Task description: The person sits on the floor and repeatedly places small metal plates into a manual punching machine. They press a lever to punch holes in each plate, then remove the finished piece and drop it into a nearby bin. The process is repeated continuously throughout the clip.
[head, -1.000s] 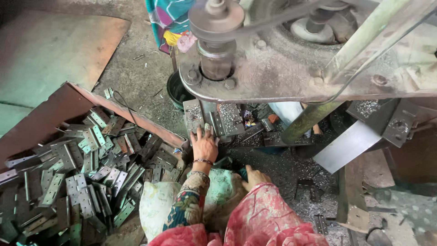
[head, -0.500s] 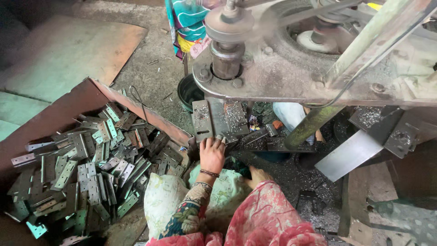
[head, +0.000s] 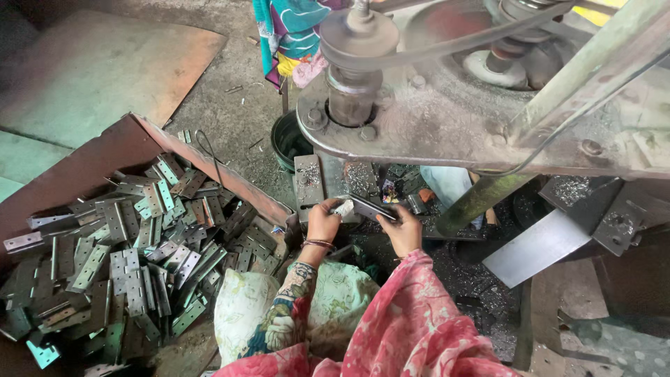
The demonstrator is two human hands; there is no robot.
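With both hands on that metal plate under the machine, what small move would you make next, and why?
Probably slide the metal plate forward onto the machine's work block. The right hand has it in its grip, the left hand steadies its near end, and the block lies just beyond the fingertips, below the spindle.

We see no labels, signs or screens. The one package is a pale cloth sack (head: 241, 311) with a faint green print, slumped below and to the left of our two hands, between our patterned sleeve and the heap of metal plates.
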